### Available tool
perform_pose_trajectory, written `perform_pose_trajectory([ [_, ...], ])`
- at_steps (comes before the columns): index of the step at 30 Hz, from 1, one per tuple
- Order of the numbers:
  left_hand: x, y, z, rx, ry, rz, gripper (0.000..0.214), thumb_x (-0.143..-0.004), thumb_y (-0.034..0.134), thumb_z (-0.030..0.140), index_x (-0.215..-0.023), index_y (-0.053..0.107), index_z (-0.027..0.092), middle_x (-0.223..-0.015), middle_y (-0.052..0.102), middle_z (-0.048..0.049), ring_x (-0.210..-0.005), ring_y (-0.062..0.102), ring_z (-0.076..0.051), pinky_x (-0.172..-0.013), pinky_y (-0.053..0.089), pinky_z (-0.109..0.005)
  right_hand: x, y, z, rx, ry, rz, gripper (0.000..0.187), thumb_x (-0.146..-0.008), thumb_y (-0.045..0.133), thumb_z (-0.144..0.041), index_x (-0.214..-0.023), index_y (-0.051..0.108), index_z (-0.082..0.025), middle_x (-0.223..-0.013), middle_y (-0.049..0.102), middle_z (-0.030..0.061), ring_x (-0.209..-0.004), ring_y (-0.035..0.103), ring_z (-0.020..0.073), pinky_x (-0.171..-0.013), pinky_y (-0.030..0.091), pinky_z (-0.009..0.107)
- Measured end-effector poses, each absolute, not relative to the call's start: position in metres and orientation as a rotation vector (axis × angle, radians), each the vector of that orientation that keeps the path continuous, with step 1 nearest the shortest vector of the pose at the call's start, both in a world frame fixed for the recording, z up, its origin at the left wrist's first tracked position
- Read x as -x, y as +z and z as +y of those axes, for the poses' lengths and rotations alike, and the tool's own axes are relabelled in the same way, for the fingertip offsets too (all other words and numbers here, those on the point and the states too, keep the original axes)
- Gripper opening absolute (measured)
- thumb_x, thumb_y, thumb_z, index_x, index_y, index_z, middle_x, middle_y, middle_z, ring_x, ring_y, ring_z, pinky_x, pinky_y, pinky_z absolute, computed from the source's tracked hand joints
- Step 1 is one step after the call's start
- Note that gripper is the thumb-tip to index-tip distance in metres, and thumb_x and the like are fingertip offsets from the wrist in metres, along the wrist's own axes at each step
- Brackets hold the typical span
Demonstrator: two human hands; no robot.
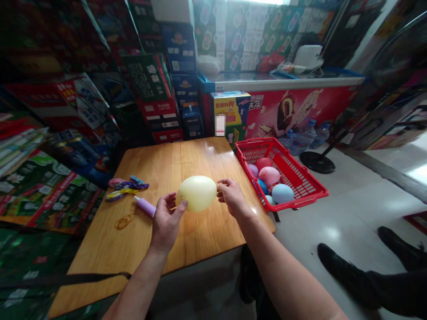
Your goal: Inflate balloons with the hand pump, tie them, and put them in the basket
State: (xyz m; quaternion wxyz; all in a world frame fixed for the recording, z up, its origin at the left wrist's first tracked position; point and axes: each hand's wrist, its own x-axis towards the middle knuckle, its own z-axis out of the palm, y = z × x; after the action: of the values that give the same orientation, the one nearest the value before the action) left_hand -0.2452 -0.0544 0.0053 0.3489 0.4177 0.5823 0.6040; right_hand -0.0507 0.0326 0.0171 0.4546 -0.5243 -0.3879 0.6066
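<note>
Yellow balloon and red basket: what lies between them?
In the head view, the right hand lies between the pale yellow balloon and the red plastic basket.

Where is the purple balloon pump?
In the head view, the purple balloon pump points left from behind the left hand, over the wooden table, below the uninflated balloons.

Strong light enters from a bright strip at the top edge, leaving the stacked cartons (150, 78) at left dim. Glare spots the wooden table (160, 178) and tiled floor (330, 231). Wide-angle distortion bends the frame's edges, and a small blurred patch (220, 125) covers part of a carton.
</note>
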Motion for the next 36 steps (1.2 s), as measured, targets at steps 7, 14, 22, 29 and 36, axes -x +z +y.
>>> perform_pose_trajectory([
  [7,0.165,0.022,0.004,-1.271,1.596,1.556,0.043,-0.084,0.071,0.047,-0.117,0.063,0.020,-0.114,0.065,-0.0106,-0.106,0.065,-0.025,-0.090,0.055,-0.040,-0.021,0.021,0.052,1.271,1.402,-0.755,0.024,-0.063,0.068,-0.028,-0.083,0.061,-0.017,-0.069,0.063,0.0009,-0.058,0.060,0.0137,-0.052,0.044,0.025],
  [14,0.088,0.028,0.069,-1.457,1.460,1.539,0.049,-0.086,0.068,0.050,-0.121,0.064,0.017,-0.116,0.064,-0.0130,-0.103,0.065,-0.024,-0.092,0.053,-0.039,-0.089,0.006,0.075,1.252,1.224,-0.582,0.028,-0.069,0.071,-0.034,-0.090,0.062,-0.019,-0.077,0.066,0.0024,-0.060,0.061,0.0135,-0.052,0.046,0.024],
  [22,0.008,0.026,0.140,-1.592,1.307,1.356,0.043,-0.085,0.070,0.047,-0.113,0.058,0.017,-0.113,0.067,-0.0132,-0.102,0.066,-0.024,-0.087,0.053,-0.037,-0.143,-0.025,0.106,1.227,1.129,-0.298,0.026,-0.070,0.074,-0.031,-0.089,0.062,-0.018,-0.083,0.071,0.0055,-0.065,0.067,0.0169,-0.050,0.050,0.024],
  [29,-0.025,0.013,0.186,-1.746,1.195,1.403,0.041,-0.085,0.070,0.045,-0.115,0.064,0.017,-0.112,0.068,-0.0131,-0.103,0.065,-0.026,-0.093,0.051,-0.041,-0.160,-0.047,0.121,1.198,1.146,-0.229,0.028,-0.069,0.074,-0.031,-0.092,0.066,-0.017,-0.080,0.072,0.0058,-0.067,0.069,0.0194,-0.053,0.053,0.027],
  [36,-0.025,-0.001,0.198,-1.832,1.116,1.494,0.069,-0.083,0.073,0.041,-0.141,0.051,0.011,-0.145,0.053,-0.0219,-0.132,0.052,-0.032,-0.113,0.038,-0.045,-0.156,-0.072,0.133,1.268,1.130,-0.469,0.035,-0.068,0.063,-0.033,-0.098,0.068,-0.015,-0.091,0.072,0.0061,-0.073,0.066,0.0176,-0.059,0.053,0.026],
])
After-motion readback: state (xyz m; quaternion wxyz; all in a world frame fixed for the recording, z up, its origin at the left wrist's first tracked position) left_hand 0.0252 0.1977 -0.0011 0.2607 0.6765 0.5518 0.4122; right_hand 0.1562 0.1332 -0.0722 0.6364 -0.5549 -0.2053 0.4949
